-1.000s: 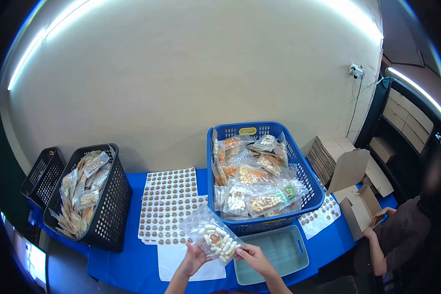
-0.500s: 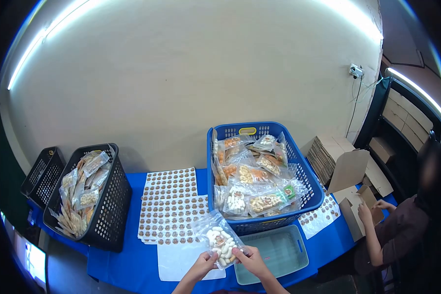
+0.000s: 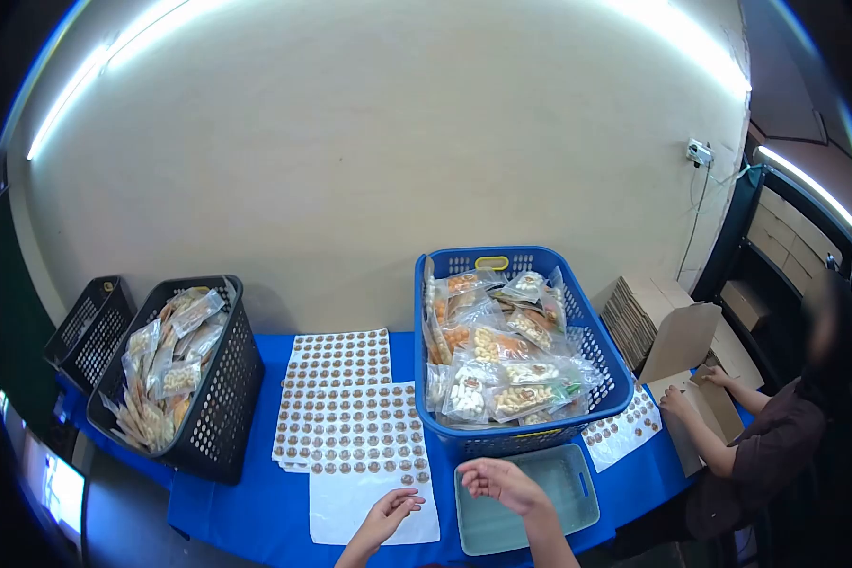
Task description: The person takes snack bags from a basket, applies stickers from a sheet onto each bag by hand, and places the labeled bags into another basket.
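Observation:
My left hand (image 3: 389,517) is over the lower part of the sticker sheet (image 3: 364,511), empty, with its fingers apart. To its right my right hand (image 3: 504,484) hovers above the pale green tray (image 3: 476,540), below the front of the blue basket (image 3: 516,437). Its fingers are loosely bent and nothing shows in them. Clear bags of snacks fill the blue basket, among them a bag of white pieces (image 3: 467,393) at the front. Rows of small round brown stickers cover most of the sheets.
A black basket (image 3: 220,417) of flat snack bags stands left, with another black basket (image 3: 90,331) behind it. At right, a person (image 3: 762,454) handles an open cardboard box (image 3: 696,417). Beside them are stacked flat cartons (image 3: 625,312) and another sticker sheet (image 3: 625,434).
The bag of white pieces that both hands held is out of them. My hands have come apart, the right one raised toward the blue basket. The view has shifted slightly.

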`<control>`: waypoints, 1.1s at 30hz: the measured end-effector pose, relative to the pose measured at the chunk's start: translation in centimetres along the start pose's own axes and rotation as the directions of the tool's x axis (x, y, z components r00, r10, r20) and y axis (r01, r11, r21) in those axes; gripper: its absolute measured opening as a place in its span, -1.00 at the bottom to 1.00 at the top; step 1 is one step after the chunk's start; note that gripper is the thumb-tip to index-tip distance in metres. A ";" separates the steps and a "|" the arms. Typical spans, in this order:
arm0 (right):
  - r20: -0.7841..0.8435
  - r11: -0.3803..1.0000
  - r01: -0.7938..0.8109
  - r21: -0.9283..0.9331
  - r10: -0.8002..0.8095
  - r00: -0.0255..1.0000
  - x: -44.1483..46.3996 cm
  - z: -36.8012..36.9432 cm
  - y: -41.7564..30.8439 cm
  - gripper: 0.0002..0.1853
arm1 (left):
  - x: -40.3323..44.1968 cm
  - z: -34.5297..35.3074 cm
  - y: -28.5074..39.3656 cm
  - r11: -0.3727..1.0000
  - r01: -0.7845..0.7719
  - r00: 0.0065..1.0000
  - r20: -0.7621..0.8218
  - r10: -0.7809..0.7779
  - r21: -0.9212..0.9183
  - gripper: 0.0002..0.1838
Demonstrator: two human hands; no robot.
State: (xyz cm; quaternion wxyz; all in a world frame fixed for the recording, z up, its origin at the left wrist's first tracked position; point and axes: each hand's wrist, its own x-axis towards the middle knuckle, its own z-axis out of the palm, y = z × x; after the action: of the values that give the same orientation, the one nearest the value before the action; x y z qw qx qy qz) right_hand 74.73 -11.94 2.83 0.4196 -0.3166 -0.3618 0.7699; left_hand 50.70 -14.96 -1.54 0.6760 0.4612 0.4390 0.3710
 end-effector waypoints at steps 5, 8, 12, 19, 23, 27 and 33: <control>-0.220 1.000 -0.002 -0.016 -0.002 0.976 -1.9 -0.2 2.5 -0.83 | -1.4 -0.8 -0.1 0.999 0.006 0.999 -0.043 -0.008 -0.045 -0.64; -0.279 0.989 0.146 -0.014 -0.145 0.949 -2.7 -1.5 3.2 -0.81 | -1.6 -2.3 0.2 0.999 -0.037 0.994 -0.107 0.034 -0.022 -0.67; -0.319 0.967 0.243 0.072 -0.209 0.924 -3.2 -2.0 4.5 -0.81 | -1.8 -6.4 1.2 0.967 -0.245 0.942 -0.220 0.254 0.066 -0.70; -0.420 0.975 0.106 -0.195 -0.180 0.890 -3.5 -1.4 7.4 -0.86 | -6.1 -13.9 6.4 0.896 -0.381 0.710 -0.548 0.443 0.229 -0.79; -0.418 0.978 0.068 -0.199 -0.148 0.896 -1.1 -0.5 9.3 -0.84 | -8.8 -17.0 9.2 0.876 -0.384 0.638 -0.602 0.480 0.292 -0.80; -0.401 0.984 0.063 -0.164 -0.125 0.908 1.6 3.6 9.5 -0.83 | -10.7 -21.3 11.7 0.818 -0.425 0.572 -0.585 0.575 0.388 -0.81; -0.308 0.957 0.047 -0.287 -0.138 0.941 4.8 8.4 11.8 -0.84 | -12.0 -31.7 14.0 0.745 -0.106 0.482 -0.621 0.618 0.659 -0.83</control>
State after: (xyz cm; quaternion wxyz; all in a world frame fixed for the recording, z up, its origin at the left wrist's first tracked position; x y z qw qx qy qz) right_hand 61.00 -14.72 -3.21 0.4613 -0.4766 -0.4058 0.6288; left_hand 15.63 -12.22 8.81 0.1378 0.4921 0.6683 0.5406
